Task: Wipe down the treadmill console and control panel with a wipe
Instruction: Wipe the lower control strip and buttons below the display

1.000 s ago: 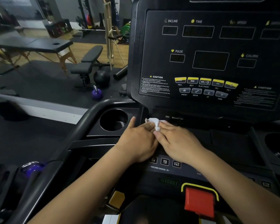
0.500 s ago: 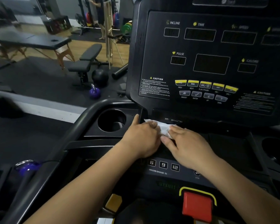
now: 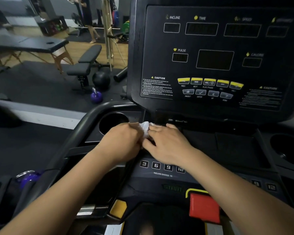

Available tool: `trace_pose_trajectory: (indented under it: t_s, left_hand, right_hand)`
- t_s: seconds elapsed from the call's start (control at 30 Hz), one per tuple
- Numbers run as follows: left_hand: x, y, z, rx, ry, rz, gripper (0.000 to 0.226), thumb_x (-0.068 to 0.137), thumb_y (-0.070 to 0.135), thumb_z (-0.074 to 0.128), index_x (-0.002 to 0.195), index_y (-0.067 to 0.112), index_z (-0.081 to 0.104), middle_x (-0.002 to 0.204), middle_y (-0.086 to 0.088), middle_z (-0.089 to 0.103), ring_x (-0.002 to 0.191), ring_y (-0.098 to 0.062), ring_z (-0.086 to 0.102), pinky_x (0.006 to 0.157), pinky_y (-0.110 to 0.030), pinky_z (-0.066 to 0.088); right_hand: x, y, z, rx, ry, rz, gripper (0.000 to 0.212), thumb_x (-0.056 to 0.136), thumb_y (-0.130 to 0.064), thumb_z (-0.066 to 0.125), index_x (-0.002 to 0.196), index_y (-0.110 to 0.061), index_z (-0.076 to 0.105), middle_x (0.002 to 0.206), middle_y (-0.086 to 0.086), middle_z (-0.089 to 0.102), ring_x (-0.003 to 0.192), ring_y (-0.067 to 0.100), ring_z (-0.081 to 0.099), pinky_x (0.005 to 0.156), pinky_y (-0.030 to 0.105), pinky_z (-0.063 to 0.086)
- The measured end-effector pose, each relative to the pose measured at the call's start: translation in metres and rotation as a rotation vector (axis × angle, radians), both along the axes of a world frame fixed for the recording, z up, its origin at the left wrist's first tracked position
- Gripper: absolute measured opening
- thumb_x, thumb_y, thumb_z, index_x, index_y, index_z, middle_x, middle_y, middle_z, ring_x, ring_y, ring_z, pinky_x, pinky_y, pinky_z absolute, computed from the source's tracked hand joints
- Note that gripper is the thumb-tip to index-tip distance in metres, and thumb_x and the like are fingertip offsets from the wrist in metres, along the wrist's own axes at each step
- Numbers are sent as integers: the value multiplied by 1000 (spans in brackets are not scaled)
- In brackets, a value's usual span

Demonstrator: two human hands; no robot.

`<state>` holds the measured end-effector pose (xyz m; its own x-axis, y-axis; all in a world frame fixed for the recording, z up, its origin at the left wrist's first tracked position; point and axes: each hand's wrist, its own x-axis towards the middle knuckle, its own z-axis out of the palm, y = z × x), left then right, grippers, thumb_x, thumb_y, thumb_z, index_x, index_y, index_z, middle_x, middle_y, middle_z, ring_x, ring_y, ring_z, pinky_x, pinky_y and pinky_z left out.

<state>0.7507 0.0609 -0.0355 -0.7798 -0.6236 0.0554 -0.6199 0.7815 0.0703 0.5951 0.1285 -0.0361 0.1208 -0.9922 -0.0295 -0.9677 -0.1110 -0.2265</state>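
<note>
Both hands meet on the wipe (image 3: pixel 145 127), knuckles almost touching. Left hand (image 3: pixel 124 139) has its fingers curled over the wipe's left side and grips it. Right hand (image 3: pixel 168 143) lies flatter, fingers near straight, tips pressing the wipe's right edge.

The wipe is bunched into a small white wad on the console shelf (image 3: pixel 202 138), at the foot of the display panel (image 3: pixel 214 60) and just right of the left cup holder (image 3: pixel 113 122). My read: it's being gathered into a pad, or scrubbed into that corner seam. Motion blur, can't tell which.

Incline keys (image 3: pixel 161 166) sit just under the right wrist; red stop key (image 3: pixel 204 208) is nearer the camera. Display is dark, so stray key presses look low-risk.
</note>
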Motion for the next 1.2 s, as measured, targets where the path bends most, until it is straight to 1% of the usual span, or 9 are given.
trace_pose_trajectory:
  t_s: [0.2, 0.3, 0.43, 0.53, 0.63, 0.8, 0.93, 1.1, 1.2]
  left_hand:
    - [-2, 36, 9, 105, 1, -125, 29, 83, 37, 37, 90, 20, 59, 90, -1, 68, 84, -28, 65, 70, -40, 51]
    - [-20, 60, 5, 63, -53, -130, 55, 94, 51, 22, 116, 19, 61, 110, -3, 70, 100, -27, 63, 91, -38, 48]
    - [-50, 79, 0, 188, -83, -141, 86, 87, 65, 2, 150, 17, 36, 155, -5, 41, 147, -16, 30, 122, -41, 14]
    - [-79, 76, -4, 186, -139, -159, 91, 85, 69, -3, 154, 18, 27, 162, -2, 26, 151, -14, 14, 123, -48, 4]
    - [-105, 66, -6, 165, -205, -113, 78, 97, 65, 10, 155, 14, 24, 164, -3, 22, 153, -15, 7, 122, -51, -1]
    - [-107, 79, -1, 126, -215, -104, 101, 84, 73, -7, 152, 11, 33, 158, -8, 35, 150, -16, 21, 123, -46, 0]
    - [-111, 79, 2, 131, -240, -81, 108, 77, 73, -15, 153, 11, 30, 159, -8, 32, 150, -16, 19, 123, -46, -2]
    - [-132, 71, -2, 220, -273, -35, 77, 98, 59, 1, 157, 11, 12, 166, -5, 9, 153, -16, 0, 123, -48, -5]
    - [-126, 77, -2, 218, -251, -57, 76, 98, 58, 1, 157, 12, 18, 165, -6, 15, 153, -16, 5, 123, -47, -4]
  right_hand:
    - [-10, 50, 9, 49, -76, 78, 77, 85, -64, 2, 120, -30, 62, 133, -14, 58, 127, 6, 46, 117, 36, 15]
    - [-36, 73, 11, 25, -33, 12, 73, 89, -60, 3, 113, -30, 65, 120, -15, 65, 118, 4, 52, 114, 26, 15]
    - [-73, 108, 7, -2, 74, -110, 81, 94, -63, 0, 120, -26, 68, 123, -12, 67, 121, 2, 54, 117, 27, 13]
    - [-96, 118, 3, 13, 155, -223, 92, 91, -65, -9, 126, -23, 64, 134, -11, 60, 133, 2, 44, 119, 40, 13]
    - [-110, 110, 3, 64, 217, -323, 101, 83, -67, -19, 136, -23, 55, 147, -12, 46, 143, 5, 27, 120, 45, 7]
    - [-97, 119, -1, 61, 182, -300, 87, 87, -59, -6, 142, -19, 49, 152, -8, 41, 145, 7, 24, 121, 43, 6]
    - [-100, 117, 2, 150, 205, -267, 91, 81, -58, -15, 151, -21, 30, 160, -9, 23, 147, 3, 12, 121, 47, -3]
    - [-110, 85, 4, 232, 235, -275, 59, 101, -40, 14, 154, -14, 19, 163, -3, 13, 149, 7, 3, 120, 50, -3]
    - [-108, 91, 1, 228, 160, -262, 58, 102, -40, 18, 155, -17, 19, 164, -3, 11, 149, 6, 2, 121, 48, -3]
